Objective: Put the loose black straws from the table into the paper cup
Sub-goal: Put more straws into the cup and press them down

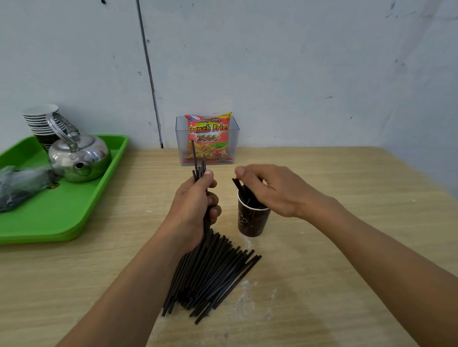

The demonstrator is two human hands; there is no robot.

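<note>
A pile of loose black straws lies fanned on the wooden table in front of me. My left hand is shut on a small upright bundle of black straws, just left of the dark paper cup. The cup stands upright behind the pile, with several straws in it that lean left. My right hand hovers over the cup's mouth, fingers pinched on the straws in the cup.
A green tray at the left holds a steel kettle, a stack of paper cups and a plastic-wrapped dark bundle. A clear box with a French fries snack bag stands against the wall.
</note>
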